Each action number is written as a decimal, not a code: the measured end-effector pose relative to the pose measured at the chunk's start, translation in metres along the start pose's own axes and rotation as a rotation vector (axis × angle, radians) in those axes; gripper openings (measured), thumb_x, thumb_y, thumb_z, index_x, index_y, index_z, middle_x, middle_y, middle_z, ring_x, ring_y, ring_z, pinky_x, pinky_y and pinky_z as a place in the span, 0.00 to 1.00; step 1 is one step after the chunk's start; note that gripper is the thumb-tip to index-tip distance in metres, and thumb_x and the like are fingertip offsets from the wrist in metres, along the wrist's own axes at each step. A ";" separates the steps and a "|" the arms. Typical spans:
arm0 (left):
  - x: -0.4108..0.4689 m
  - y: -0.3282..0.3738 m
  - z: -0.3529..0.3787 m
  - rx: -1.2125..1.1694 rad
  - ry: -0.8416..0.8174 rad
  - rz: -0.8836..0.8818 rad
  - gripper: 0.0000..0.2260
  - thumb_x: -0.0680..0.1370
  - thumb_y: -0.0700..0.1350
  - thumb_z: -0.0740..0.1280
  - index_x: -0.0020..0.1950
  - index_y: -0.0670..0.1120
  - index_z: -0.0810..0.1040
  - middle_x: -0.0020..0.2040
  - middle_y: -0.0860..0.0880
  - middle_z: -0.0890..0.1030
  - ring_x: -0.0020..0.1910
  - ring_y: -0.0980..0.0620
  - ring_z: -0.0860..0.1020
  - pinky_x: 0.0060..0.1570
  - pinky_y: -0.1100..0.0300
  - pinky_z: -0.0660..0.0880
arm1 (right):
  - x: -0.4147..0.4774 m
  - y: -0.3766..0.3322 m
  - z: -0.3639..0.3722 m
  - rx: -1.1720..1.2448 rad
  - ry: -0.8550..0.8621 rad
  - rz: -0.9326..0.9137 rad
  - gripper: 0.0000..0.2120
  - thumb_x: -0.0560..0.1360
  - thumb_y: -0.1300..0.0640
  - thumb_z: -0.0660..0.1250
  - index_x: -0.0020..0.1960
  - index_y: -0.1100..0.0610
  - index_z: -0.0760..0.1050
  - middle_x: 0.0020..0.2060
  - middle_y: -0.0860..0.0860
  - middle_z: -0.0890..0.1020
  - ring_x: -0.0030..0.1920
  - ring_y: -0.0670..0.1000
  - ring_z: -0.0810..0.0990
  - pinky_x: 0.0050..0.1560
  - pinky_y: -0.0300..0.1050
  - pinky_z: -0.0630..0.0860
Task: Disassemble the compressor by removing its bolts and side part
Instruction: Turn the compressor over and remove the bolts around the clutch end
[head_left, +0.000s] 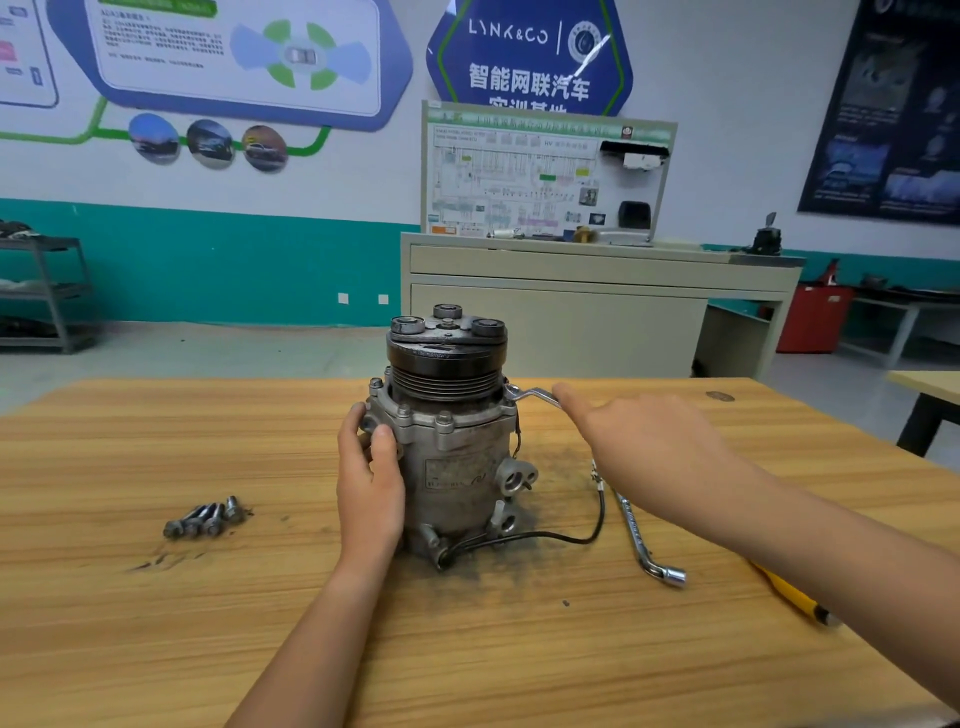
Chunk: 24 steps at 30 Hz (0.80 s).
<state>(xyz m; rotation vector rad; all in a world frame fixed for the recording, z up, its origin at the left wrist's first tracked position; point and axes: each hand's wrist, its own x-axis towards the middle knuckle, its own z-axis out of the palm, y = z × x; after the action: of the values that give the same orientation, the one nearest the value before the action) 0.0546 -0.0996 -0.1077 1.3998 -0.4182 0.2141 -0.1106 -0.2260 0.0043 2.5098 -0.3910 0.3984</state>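
Compressor (457, 467) was stood upright mid-worktop (156, 623), pulley (447, 364) end up, sitting in a patch of black grime. Our left hand (369, 483) had its fingers wrapped round the flange on the left side, bracing the body. The right hand (639, 441) was flat, fingers straight and gripping nothing, fingertip end up against the handle of the spanner (530, 395), which was hooked on a bolt at the right edge of the flange. Four pulled bolts (205, 517) lay in a row off to the left. At least two flange bolts (444, 418) were in place at the front, so we'd call it roughly halfway on the bolts, side part not off yet.

What could go wrong, imo:
- Pushing with an open hand means no real hold on the spanner. If it slips off the bolt head, knuckles go into the casting and the head gets rounded.
- The compressor is tall and only braced w/ one hand, so a hard shove could tip or spin it.
- The black lead (571, 538) loops out near the L-shaped socket wrench (639, 535) and could snag if the body turns.
- Loose bolts might roll.
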 end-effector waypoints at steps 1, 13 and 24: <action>0.000 0.000 0.000 -0.001 0.001 0.000 0.18 0.82 0.49 0.53 0.72 0.52 0.62 0.58 0.58 0.69 0.57 0.60 0.67 0.56 0.61 0.63 | 0.002 -0.003 -0.004 -0.037 -0.010 -0.019 0.30 0.72 0.69 0.58 0.71 0.56 0.54 0.26 0.48 0.64 0.24 0.48 0.62 0.21 0.42 0.55; 0.001 0.002 0.001 -0.017 0.013 -0.028 0.18 0.82 0.48 0.54 0.72 0.52 0.63 0.56 0.58 0.69 0.55 0.59 0.68 0.53 0.61 0.63 | 0.035 0.019 -0.021 -0.259 -0.108 -0.217 0.18 0.79 0.57 0.52 0.68 0.54 0.65 0.27 0.49 0.65 0.26 0.47 0.64 0.23 0.39 0.58; 0.003 -0.001 0.004 -0.028 0.023 -0.043 0.17 0.81 0.48 0.54 0.71 0.53 0.63 0.50 0.64 0.69 0.55 0.59 0.68 0.54 0.60 0.63 | 0.088 0.002 0.041 -0.078 -0.014 0.052 0.06 0.76 0.64 0.57 0.47 0.56 0.72 0.34 0.50 0.76 0.46 0.53 0.79 0.71 0.60 0.43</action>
<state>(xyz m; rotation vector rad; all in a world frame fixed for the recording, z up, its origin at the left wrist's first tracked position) 0.0575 -0.1037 -0.1067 1.3764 -0.3704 0.1890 -0.0227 -0.2679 0.0050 2.4314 -0.4695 0.3793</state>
